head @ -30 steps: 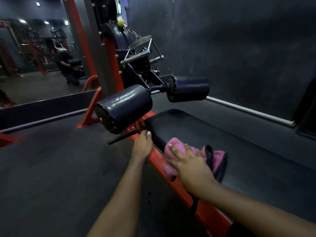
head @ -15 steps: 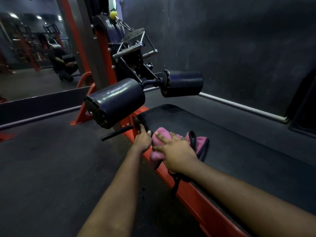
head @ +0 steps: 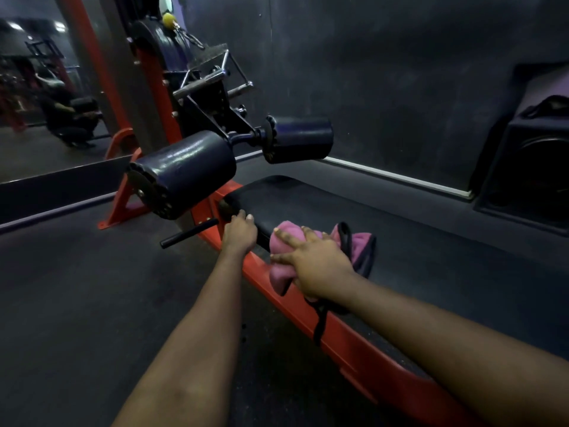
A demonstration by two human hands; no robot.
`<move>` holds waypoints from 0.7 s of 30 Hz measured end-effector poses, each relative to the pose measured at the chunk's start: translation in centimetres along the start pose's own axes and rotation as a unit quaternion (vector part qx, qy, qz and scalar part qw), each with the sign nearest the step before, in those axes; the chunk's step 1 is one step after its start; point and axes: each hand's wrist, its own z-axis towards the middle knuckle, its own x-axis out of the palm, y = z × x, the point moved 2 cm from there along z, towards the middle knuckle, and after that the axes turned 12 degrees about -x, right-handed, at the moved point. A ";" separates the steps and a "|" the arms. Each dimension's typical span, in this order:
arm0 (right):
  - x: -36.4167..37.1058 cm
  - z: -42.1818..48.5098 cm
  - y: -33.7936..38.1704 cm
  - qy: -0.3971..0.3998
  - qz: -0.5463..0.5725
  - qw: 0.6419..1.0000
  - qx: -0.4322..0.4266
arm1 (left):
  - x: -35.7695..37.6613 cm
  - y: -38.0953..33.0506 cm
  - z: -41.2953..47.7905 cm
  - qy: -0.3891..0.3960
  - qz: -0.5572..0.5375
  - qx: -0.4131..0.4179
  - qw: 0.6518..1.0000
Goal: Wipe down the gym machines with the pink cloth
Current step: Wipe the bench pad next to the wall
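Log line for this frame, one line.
step: wipe bench pad | right hand: presses pink cloth on pad edge | left hand: touches pad end

Both forearms are bare right up to the hands: the left hand [head: 238, 234] shows just left of the red frame [head: 357, 352], the right hand [head: 314, 266] just above it. Short, pale fingernails show on both. A black strap [head: 320, 322] hangs across the red frame by the right wrist; whether it is worn is unclear
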 end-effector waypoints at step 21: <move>-0.6 -11.1 2.6 -0.061 -0.007 0.992 0.112 | 4.9 -1.3 -2.8 0.022 -0.125 -0.078 0.989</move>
